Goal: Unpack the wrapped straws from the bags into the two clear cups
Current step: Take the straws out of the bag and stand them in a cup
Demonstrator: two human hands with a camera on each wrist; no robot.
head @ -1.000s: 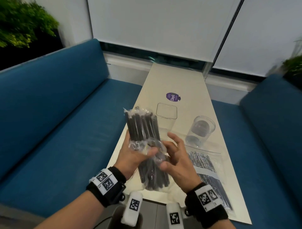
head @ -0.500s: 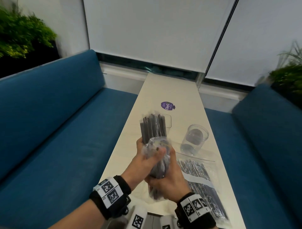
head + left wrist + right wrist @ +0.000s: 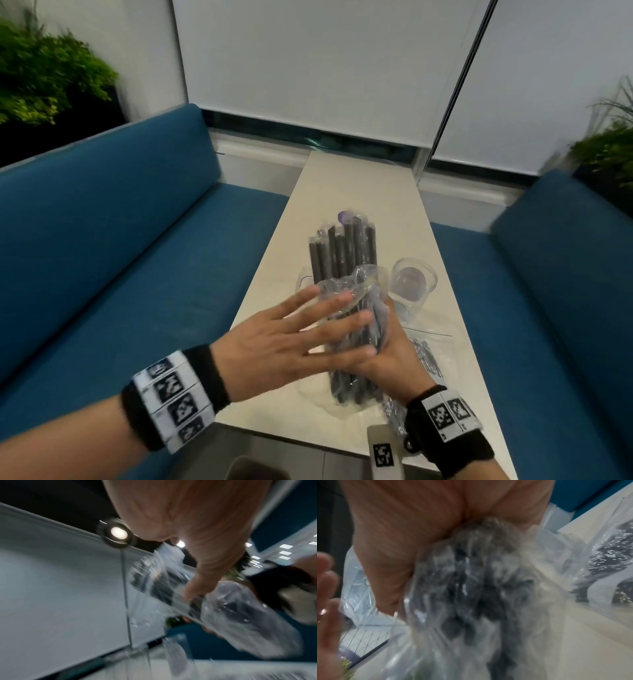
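A bundle of black wrapped straws [image 3: 342, 250] stands upright over the table, its upper half sticking out of a crumpled clear bag [image 3: 356, 291]. My right hand [image 3: 387, 356] grips the bundle through the bag from the right; the right wrist view shows the bag [image 3: 479, 588] blurred against my palm. My left hand [image 3: 329, 318] is open with fingers spread, lying against the front of the bag, thumb near the bag [image 3: 231, 612]. A round clear cup [image 3: 414, 281] stands just right of the bundle. The square clear cup is mostly hidden behind it.
A second clear bag of straws [image 3: 424, 356] lies on the narrow cream table [image 3: 342, 185] under my right wrist. Blue benches [image 3: 137, 274] run along both sides. A purple sticker [image 3: 344, 216] peeks above the straw tips. Plants stand at the far corners.
My left hand has let go of the bag's bunched neck and spread open. The straws stick further out of the bag, whose top has slid down. My right hand keeps its grip.
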